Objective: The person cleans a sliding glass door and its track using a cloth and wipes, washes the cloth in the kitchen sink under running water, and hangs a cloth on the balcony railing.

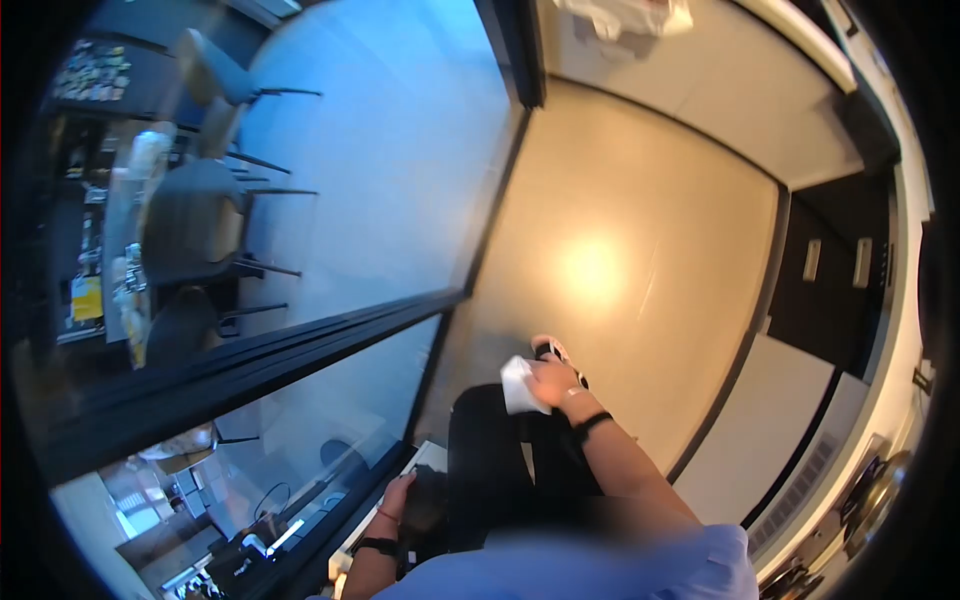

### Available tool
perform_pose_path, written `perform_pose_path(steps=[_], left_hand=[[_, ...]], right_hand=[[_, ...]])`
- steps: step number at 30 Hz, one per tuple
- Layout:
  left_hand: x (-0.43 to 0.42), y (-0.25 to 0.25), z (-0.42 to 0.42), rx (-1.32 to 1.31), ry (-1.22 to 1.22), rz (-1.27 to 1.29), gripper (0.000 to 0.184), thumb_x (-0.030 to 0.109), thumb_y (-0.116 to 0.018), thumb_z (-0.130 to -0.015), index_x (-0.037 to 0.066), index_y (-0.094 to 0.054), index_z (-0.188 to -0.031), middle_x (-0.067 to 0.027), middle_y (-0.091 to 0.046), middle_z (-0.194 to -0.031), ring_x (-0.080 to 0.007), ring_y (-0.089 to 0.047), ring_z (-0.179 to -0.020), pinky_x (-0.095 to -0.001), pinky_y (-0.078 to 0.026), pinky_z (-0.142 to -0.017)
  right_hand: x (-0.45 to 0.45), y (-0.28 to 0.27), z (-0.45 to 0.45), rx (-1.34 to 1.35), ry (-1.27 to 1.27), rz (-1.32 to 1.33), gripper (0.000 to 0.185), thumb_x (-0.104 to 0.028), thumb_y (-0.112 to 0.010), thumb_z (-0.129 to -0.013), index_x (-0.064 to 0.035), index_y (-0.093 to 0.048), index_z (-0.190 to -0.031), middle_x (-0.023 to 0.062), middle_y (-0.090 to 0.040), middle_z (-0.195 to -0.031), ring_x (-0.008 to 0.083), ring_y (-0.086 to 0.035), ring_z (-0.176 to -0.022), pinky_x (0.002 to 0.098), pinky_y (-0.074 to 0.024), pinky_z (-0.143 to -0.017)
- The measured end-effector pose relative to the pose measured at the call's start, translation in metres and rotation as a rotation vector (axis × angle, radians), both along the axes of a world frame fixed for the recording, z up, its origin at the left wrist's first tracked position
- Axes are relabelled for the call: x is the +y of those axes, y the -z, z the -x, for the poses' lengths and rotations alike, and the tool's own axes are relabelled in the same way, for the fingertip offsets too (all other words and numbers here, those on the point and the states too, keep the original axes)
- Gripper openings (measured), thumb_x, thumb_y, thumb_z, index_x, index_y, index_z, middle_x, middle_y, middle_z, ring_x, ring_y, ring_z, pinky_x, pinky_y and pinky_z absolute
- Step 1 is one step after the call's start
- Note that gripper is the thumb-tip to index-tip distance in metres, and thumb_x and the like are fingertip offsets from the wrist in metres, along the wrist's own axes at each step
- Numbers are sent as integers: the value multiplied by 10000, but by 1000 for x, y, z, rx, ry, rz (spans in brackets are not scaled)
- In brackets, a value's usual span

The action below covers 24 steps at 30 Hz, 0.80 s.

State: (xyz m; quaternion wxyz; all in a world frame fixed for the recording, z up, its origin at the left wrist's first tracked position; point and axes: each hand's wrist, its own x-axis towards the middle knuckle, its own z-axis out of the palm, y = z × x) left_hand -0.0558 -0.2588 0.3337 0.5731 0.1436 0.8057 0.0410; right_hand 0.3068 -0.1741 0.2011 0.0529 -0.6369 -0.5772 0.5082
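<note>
A crumpled white piece of paper or cloth is held in my right hand, above my dark-trousered legs. A black band circles the right wrist. My left hand is lower and further left, beside a dark object whose shape I cannot make out. Its fingers look curled, and whether they grip that object is unclear. Beneath the right hand, part of a light shoe shows on the floor.
Dark-framed glass panels run along the left, with chairs and a cluttered table behind them. The tan floor stretches ahead. Cabinets and a pale counter edge line the right. A white bag is at the top.
</note>
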Motion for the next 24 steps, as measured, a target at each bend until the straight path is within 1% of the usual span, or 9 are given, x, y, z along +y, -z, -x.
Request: perform_pose_path(steps=[2, 4, 6, 8, 9, 11, 18, 22, 24], left_hand=[[0, -41, 27, 75, 209, -107, 306, 236, -599, -729, -20, -636, -892, -70, -637, -799, -147, -576, -747, -284, -442, -709], [-5, -72, 41, 188, 737, -151, 244, 229, -584, -761, 7, -653, -835, -68, -643, -788, -130, -577, -744, -272, -446, -692], [10, -120, 14, 169, 535, -251, 204, 153, -576, -770, 45, -640, -931, -57, -643, -807, -130, -577, -757, -271, -454, -693], [23, -165, -22, -268, 284, -635, 294, 74, -573, -778, 53, -579, -1071, -31, -609, -837, -109, -552, -776, -236, -443, -681], [32, -184, -33, -243, 205, -722, 294, 74, -573, -778, 53, -579, -1071, -31, -609, -837, -109, -552, -776, -236, -443, -681], [43, -216, -42, -450, 536, -596, 374, 57, -562, -802, 68, -506, -1172, -32, -597, -918, -89, -535, -801, -226, -437, -692], [-34, -307, -53, -22, 258, -887, 474, 268, -658, -766, 119, -496, -1186, 12, -518, -803, -83, -515, -817, -226, -427, -699], [-123, -302, -28, 133, 112, -937, 446, 255, -665, -728, 131, -527, -1133, -12, -558, -856, -120, -530, -799, -259, -439, -660], [-164, -299, -15, 332, 72, -933, 363, 220, -643, -735, 110, -561, -1071, -23, -574, -884, -130, -545, -812, -273, -453, -679]], right_hand=[[-4, -59, -20, 93, 128, -146, 313, -276, -459, -792, -156, -656, -1004, 72, -383, -1364, 253, -330, -1240, 547, -257, -960], [4, -135, -42, -89, -57, -306, 300, -274, -467, -799, -213, -648, -1031, 69, -382, -1363, 289, -304, -1254, 601, -184, -972], [14, -173, -56, 156, -67, -270, 339, -255, -454, -801, -235, -606, -1103, 106, -418, -1325, 294, -388, -1192, 590, -215, -948], [35, -242, -55, -75, -355, -462, 317, -252, -449, -791, -175, -640, -1032, 104, -561, -1158, 244, -490, -1099, 538, -242, -931], [50, -277, -50, -23, -423, -505, 289, -204, -468, -778, -112, -649, -984, 113, -617, -1015, 263, -541, -1013, 473, -331, -909], [73, -317, -25, 451, -391, -497, 244, -103, -476, -780, -42, -634, -956, 153, -615, -943, 309, -558, -950, 371, -428, -844], [111, -404, 63, 723, -750, -592, 203, 3, -475, -751, 5, -630, -882, 138, -573, -911, 247, -545, -902, 306, -429, -814], [113, -452, 80, 807, -682, -286, 221, -16, -540, -697, -35, -629, -899, 70, -555, -977, 186, -533, -899, 261, -419, -795], [105, -481, 64, 1170, -398, -378, 338, -109, -607, -648, -65, -601, -983, 80, -531, -1009, 178, -518, -928, 269, -432, -771]])
